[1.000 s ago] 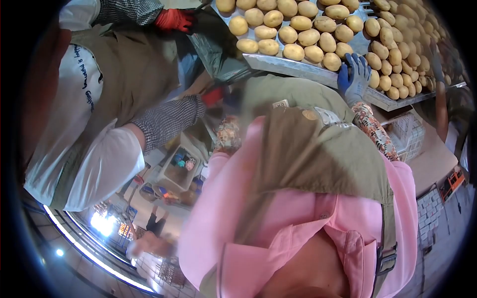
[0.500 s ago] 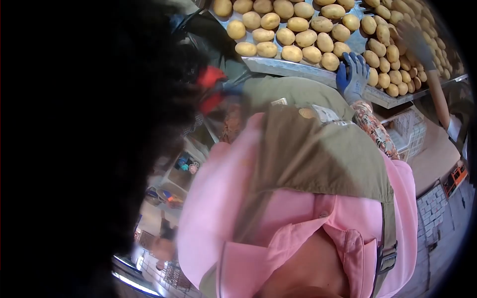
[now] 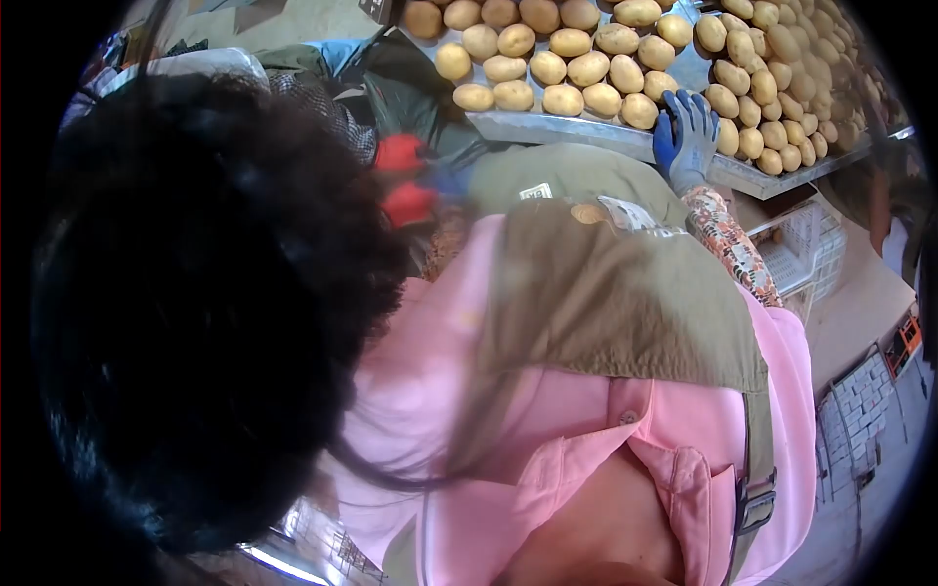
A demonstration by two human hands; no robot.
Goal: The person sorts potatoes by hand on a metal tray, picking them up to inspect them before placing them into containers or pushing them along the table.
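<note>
Nearest: the wearer's pink shirt [image 3: 586, 430] and olive apron [image 3: 625, 313]. The apron covers the front of the shirt, probably against dirt. A co-worker's dark-haired head [image 3: 205, 313] leans in at left and hides much of that side.

Patterned sleeve [image 3: 728, 239] over the right forearm, likely there to protect skin and cuff. Beyond it, right hand [image 3: 690, 142] in a grey-and-blue glove, laid across the near metal rim [image 3: 567, 130]. Fingers somewhat spread, pointing away, nothing pinched. Reads as a prop: the rim gives the palm a firm place, with fingertips beside the nearest potatoes.

Left hand [image 3: 451, 182]: only a blue blur, low by the apron's edge, close to the co-worker's 2 red gloves [image 3: 401, 152]. Cannot tell whether its fingers are spread or closed, nor whether it holds anything. Dark plastic [image 3: 415, 88] bunches just beyond.

Potatoes [image 3: 588, 68] lie past the rim on the metal surface. Left portion: loose rows, a single layer with gaps, so each can be seen and reached. Right portion: a packed heap [image 3: 772, 98], piled and touching, which saves room. The raised rim would check any that roll.

Farther off at right, below the metal edge: white lattice crate [image 3: 796, 244], out of the arms' way. Beyond it, pale blocks [image 3: 865, 415] and an orange item [image 3: 906, 344], too small to name.
</note>
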